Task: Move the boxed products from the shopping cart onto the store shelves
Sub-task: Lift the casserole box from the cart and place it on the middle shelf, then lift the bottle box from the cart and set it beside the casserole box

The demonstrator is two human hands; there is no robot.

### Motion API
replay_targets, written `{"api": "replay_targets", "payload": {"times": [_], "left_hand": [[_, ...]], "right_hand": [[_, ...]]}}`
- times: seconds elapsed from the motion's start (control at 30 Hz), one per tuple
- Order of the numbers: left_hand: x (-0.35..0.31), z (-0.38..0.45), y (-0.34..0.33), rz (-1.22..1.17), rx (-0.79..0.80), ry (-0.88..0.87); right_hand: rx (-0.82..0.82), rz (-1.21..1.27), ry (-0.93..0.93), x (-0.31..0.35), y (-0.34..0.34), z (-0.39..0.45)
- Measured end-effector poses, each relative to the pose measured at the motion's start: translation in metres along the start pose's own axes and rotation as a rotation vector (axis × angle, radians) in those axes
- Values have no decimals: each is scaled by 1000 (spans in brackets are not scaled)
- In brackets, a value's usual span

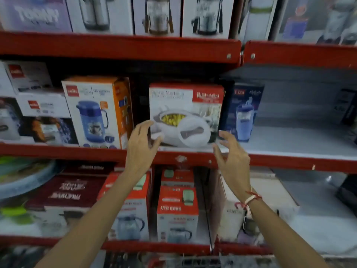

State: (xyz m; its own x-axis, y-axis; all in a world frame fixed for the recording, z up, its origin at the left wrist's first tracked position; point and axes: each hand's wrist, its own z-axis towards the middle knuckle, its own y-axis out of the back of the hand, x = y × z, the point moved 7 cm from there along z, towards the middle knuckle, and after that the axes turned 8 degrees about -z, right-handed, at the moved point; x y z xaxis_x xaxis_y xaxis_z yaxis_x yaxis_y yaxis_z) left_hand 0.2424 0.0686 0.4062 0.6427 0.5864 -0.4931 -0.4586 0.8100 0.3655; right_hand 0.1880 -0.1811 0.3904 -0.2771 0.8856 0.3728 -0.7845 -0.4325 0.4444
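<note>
A red and white box [186,115] picturing a white casserole stands upright on the middle red shelf [108,154]. My left hand [142,147] is open at the box's lower left corner, fingers spread, fingertips at or just off its face. My right hand [231,154] is open just off the box's lower right corner, fingers curled, holding nothing. The wire rim of the shopping cart [185,261] shows at the bottom edge; its contents are hidden.
An orange box with a blue flask [98,111] stands left of the casserole box, a dark blue box [244,111] right of it. Bare shelf surface [301,140] stretches to the right. Kettle boxes [176,213] fill the lower shelf, flask boxes [157,15] the upper one.
</note>
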Motion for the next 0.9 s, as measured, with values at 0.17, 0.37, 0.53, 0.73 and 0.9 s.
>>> {"api": "replay_targets", "payload": {"times": [0.17, 0.37, 0.53, 0.73, 0.9], "left_hand": [[-4, -80, -23, -107, 140, 56], [12, -198, -76, -136, 367, 239], [18, -299, -123, -171, 587, 408], [34, -450, -171, -253, 826, 942], [52, -567, -205, -263, 888, 1411]], "right_hand": [[109, 127, -100, -10, 7, -80], [374, 26, -184, -44, -8, -200], [682, -49, -346, -84, -28, -311], [936, 46, -1022, -173, -35, -462], [1059, 20, -1414, -230, -28, -556]]}}
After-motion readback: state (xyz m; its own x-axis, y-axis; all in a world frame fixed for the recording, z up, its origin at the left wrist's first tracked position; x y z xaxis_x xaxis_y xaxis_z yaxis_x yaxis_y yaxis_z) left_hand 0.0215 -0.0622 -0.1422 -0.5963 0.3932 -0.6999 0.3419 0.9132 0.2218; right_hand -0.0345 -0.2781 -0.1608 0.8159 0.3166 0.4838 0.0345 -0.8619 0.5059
